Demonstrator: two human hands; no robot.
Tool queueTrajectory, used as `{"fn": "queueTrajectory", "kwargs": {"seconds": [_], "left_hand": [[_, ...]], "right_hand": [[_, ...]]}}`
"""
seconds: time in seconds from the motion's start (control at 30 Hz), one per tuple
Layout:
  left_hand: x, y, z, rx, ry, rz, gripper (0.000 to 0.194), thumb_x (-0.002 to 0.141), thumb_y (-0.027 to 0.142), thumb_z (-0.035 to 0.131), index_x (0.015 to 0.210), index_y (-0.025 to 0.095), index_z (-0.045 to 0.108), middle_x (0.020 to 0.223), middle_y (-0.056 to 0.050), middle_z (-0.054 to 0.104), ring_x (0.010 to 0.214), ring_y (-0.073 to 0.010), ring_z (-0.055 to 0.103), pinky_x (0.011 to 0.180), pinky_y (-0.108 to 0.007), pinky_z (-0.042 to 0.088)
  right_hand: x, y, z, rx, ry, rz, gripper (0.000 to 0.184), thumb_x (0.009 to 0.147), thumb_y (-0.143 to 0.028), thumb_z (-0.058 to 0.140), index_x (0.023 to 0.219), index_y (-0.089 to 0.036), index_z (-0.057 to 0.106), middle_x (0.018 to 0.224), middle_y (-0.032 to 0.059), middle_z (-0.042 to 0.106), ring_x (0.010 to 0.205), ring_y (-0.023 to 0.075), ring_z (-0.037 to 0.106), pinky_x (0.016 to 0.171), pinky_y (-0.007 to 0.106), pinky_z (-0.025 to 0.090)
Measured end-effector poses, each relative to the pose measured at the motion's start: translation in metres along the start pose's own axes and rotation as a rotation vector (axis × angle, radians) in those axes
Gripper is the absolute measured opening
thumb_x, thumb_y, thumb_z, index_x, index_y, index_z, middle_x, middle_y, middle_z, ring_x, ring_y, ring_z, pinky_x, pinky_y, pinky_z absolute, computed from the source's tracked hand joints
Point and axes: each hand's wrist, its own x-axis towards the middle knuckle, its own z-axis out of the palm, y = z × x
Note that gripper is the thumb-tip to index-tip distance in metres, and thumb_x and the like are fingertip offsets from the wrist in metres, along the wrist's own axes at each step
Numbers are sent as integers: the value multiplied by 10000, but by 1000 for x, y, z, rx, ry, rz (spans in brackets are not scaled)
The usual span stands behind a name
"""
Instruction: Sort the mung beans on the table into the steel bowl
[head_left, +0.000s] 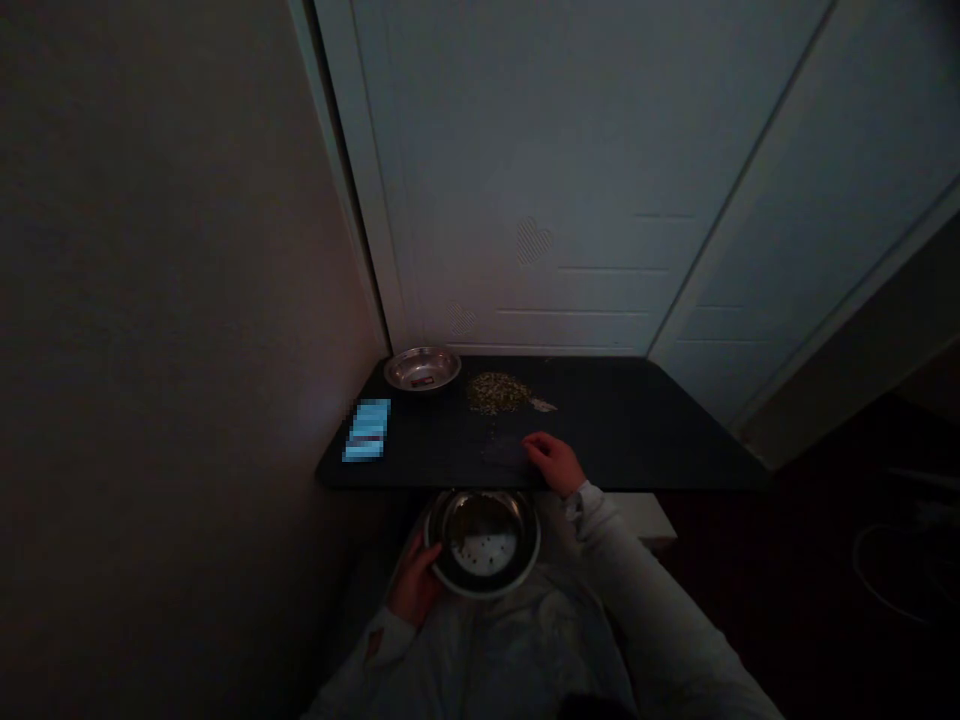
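- The white-rimmed bowl (482, 575) is held on the lap, below the middle of the near edge of the worktop (630, 425); small dark bits are scattered over its bottom.
- Its left rim is clasped by the left hand (415, 583), the thumb being hooked over the rim and the grip closed on it.
- The right hand (555, 464) is held over the near edge, right of its middle, with fingers curled; whether anything is held in this grip cannot be told.
- A pile of small seeds (496, 392) is spread near the middle of the far edge, with a pale scrap (543, 405) at its right side.
- The far left corner is occupied by a shallow metal bowl (422, 370).
- Along the left edge, a bright blue rectangle (367, 430) is seen, pixelated.
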Motion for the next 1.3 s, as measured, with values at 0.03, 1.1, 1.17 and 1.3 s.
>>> {"fn": "queueTrajectory", "kwargs": {"seconds": [0.03, 1.1, 1.17, 1.3], "left_hand": [[0, 0, 0, 5, -2, 3, 495, 550, 149, 620, 1030, 210, 514, 915, -44, 636, 999, -244, 494, 830, -356, 393], [-4, 2, -5, 15, 70, 76, 514, 569, 155, 610, 1067, 212, 496, 878, -37, 648, 909, -232, 551, 766, -342, 428], [-5, 2, -4, 19, 73, 71, 490, 563, 156, 613, 1039, 211, 515, 897, -36, 644, 925, -234, 543, 768, -340, 429], [-7, 4, -2, 40, 83, 78, 449, 554, 155, 618, 993, 204, 539, 892, -34, 644, 946, -227, 532, 773, -327, 429]], "right_hand": [[0, 0, 0, -3, 7, 3, 231, 687, -341, 422, 748, -164, 557, 599, -7, 546, 569, 106, 492, 568, 224, 374], [1, -26, 34, -22, -253, -147, 219, 703, -304, 436, 800, -173, 583, 664, -5, 579, 601, 96, 502, 582, 214, 384], [1, -26, 34, -22, -254, -142, 219, 704, -308, 438, 801, -173, 580, 652, -7, 573, 593, 93, 501, 575, 210, 381], [1, -24, 38, -89, -198, -155, 221, 693, -350, 461, 789, -183, 570, 627, -9, 561, 575, 96, 493, 553, 211, 371]]}}
